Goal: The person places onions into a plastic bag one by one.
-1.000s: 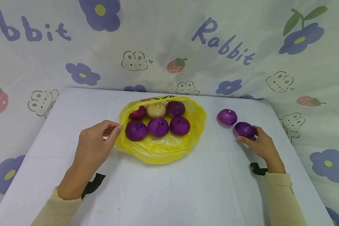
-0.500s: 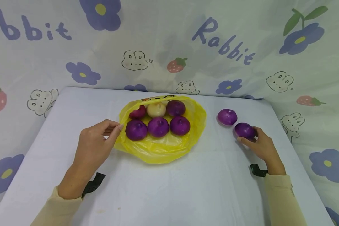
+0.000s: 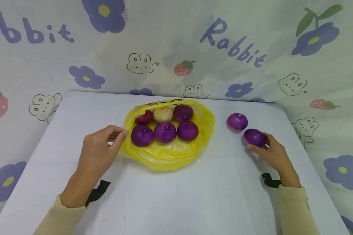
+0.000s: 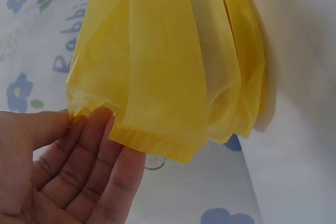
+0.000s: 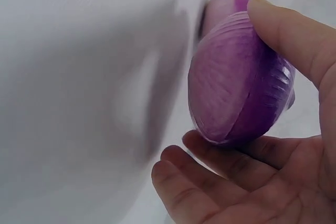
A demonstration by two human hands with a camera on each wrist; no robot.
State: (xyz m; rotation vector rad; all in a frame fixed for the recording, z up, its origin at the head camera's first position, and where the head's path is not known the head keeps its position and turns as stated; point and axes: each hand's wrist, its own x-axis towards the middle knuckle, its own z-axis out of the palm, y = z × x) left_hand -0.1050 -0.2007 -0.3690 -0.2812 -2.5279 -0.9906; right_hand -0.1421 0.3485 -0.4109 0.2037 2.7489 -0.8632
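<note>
My left hand (image 3: 98, 153) pinches the left edge of a yellow plastic bag (image 3: 167, 160). In the left wrist view, the bag's thin folds (image 4: 163, 66) hang from between the thumb and fingers. Several glossy purple onions (image 3: 165, 133) sit in the bag's wide mouth, with a pale onion (image 3: 162, 114) and a small dark red onion piece (image 3: 143, 117) behind them. On the right, my right hand (image 3: 273, 151) grips another purple onion (image 3: 254, 137) between thumb and fingers. Its pale, ridged side (image 5: 226, 77) faces the right wrist camera.
One loose purple onion (image 3: 237, 122) lies on the white table (image 3: 194, 202), just behind the gripped one. A printed cloth (image 3: 164, 39) with flowers and rabbits hangs beyond the table's far edge. Black straps (image 3: 271, 180) show at both wrists.
My right hand has drawn back slightly toward me with the onion, leaving a little more gap to the loose one. The left hand and the bag stay where they were.
</note>
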